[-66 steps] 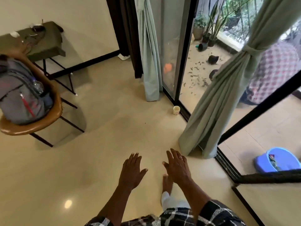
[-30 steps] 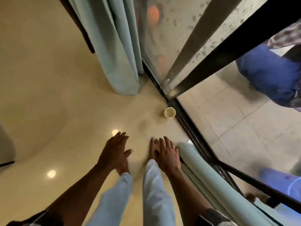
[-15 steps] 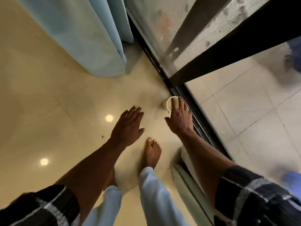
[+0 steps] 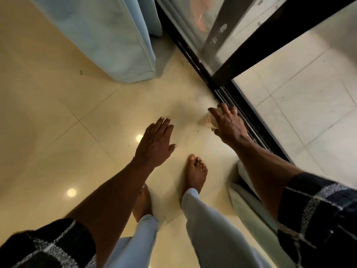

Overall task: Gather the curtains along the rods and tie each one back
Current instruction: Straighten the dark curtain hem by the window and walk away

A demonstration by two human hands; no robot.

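Pale-blue curtain [image 4: 108, 35] upright, hem floorward; left hand [image 4: 154, 146], fingers [image 4: 161, 124] straight; right hand [image 4: 229, 126], fingers splayed over cup [image 4: 208, 121].

The cream tiled floor [image 4: 58, 117] is smooth and glossy, mirroring lights. The pale blue curtain [image 4: 108, 35] is soft matt cloth. The black door frame [image 4: 280, 43] looks matt, its glass pane [image 4: 185, 22] dusty.

One left hand [image 4: 154, 144], one right hand [image 4: 229, 125], one blue curtain [image 4: 108, 35], one green curtain [image 4: 249, 207], two bare feet [image 4: 196, 171], one cup [image 4: 208, 120].

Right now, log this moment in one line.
left hand: open | right hand: over cup by door track, grip unclear | curtain: hangs to floor
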